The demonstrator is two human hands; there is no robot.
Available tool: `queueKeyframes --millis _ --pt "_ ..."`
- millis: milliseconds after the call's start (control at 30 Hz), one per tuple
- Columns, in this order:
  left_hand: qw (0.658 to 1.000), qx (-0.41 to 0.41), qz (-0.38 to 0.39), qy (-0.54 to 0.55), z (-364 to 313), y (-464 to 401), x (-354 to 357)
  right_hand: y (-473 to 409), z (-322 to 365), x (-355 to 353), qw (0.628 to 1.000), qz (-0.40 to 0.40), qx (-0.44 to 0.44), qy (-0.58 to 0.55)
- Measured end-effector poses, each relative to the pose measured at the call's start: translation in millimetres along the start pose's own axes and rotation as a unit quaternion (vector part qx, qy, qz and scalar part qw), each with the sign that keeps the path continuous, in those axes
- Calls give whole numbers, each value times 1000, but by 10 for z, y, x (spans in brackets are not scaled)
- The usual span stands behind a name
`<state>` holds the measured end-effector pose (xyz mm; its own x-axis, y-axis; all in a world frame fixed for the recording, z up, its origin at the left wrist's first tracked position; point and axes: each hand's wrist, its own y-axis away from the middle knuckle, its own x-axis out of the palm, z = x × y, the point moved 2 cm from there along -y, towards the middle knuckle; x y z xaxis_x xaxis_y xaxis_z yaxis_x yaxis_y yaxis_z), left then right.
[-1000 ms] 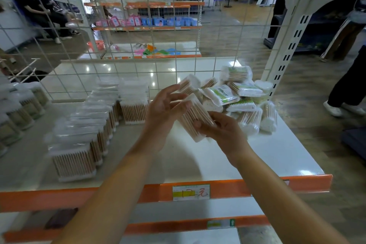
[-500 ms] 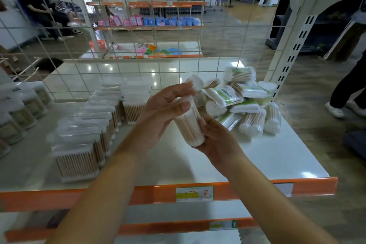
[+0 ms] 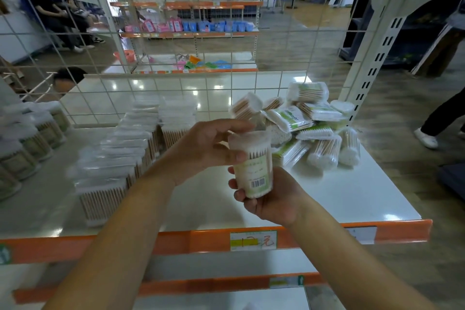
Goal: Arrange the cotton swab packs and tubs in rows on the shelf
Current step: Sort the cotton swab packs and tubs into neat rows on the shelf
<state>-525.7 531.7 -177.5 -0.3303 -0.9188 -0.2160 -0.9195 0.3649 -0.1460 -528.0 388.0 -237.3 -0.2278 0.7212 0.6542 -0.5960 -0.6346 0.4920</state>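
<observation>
Both forearms reaching forward, converging. Left hand (image 3: pixel 201 148) curled over the top of a clear cylindrical tub of wooden-stemmed cotton swabs (image 3: pixel 254 166). Right hand (image 3: pixel 271 196) cupped beneath, gripping its base.

left tubs (image 3: pixel 15 158) blurred, edge-cropped

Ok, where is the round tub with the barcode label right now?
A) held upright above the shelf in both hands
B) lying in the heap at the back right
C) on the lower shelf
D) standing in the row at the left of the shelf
A: the tub is upright and clear of the shelf, with the right hand cupping its base and the left hand gripping it near the lid.
</observation>
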Motion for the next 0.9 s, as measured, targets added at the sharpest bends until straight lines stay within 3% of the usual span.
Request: queueKeyframes --millis 200,300,400,467,600,700,800,900 --pt "994 19 10 -105 -76 44 -150 -44 -64 197 1000 8 -8 28" --pt "990 25 -16 -135 -90 100 -313 -125 -21 302 986 -48 -104 125" --pt "980 36 -69 -183 -124 205 -555 -187 82 440 944 -105 -197 245" --pt "964 49 -87 -246 -153 294 -747 -235 157 577 895 -128 -243 352" --pt "944 34 -111 -310 -143 495 -1146 -395 220 917 722 -187 -361 559" --pt "931 16 -129 -342 -117 686 -1449 -533 138 1190 631 -202 -401 633" --pt "914 -8 -141 -381 -69 851 -1749 -685 11 1415 587 -193 -410 670" --pt "902 -48 -148 -402 -2 941 -2062 -874 -113 1625 583 -178 -409 679"
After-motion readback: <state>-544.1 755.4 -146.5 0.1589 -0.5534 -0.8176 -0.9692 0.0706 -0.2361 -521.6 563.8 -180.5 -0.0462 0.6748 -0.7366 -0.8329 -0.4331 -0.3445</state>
